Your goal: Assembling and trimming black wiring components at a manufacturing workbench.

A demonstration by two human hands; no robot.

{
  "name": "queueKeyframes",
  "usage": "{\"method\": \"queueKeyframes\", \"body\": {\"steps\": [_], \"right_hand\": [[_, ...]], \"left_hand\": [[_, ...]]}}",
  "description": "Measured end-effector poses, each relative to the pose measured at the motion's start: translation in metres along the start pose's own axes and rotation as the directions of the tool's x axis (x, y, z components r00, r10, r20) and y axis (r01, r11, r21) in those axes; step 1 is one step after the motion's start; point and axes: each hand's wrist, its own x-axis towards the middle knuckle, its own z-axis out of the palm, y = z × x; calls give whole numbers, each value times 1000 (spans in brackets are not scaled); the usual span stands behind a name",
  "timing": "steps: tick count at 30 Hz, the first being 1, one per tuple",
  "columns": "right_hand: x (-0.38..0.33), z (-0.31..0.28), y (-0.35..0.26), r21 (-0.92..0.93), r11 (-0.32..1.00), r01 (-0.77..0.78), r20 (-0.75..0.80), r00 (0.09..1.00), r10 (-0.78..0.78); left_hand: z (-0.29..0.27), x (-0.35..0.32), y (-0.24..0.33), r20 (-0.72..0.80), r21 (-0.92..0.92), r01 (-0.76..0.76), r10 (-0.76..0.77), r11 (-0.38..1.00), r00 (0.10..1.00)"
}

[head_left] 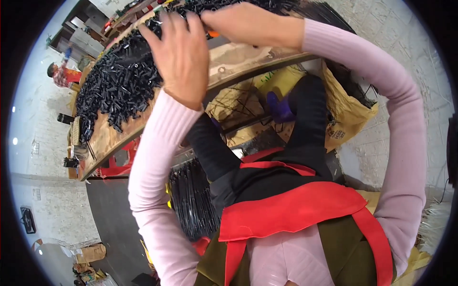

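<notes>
My left hand (180, 59) is over the wooden workbench (248, 62), its back toward me and fingers spread at the edge of a large heap of small black tubular pieces (117, 78). No object shows in it. Slightly blurred, my right hand (253, 27) reaches in from the right above the bench top, its thumb side near my left fingers. Its other fingers are hidden, so I cannot tell whether it holds anything. A small orange thing (213, 34) peeks out between the hands. More black pieces lie beyond them.
Long thin black rods (329, 16) lie at the bench's far right. A bundle of black rods (191, 200) stands below, beside my legs. A brown paper sack (348, 109) is under the right end. Red plastic (119, 164) shows beneath the left end. Another person (62, 74) is far left.
</notes>
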Motion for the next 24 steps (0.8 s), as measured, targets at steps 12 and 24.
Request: {"method": "queueKeyframes", "body": {"steps": [12,24], "right_hand": [[-67,172,-121,959,-219,-181,283,535,796],[-123,231,-167,814,-463,-352,581,529,618]], "left_hand": [[161,-198,105,637,-252,813,543,-524,547],[160,-304,124,717,85,799,593,-595,366]]}}
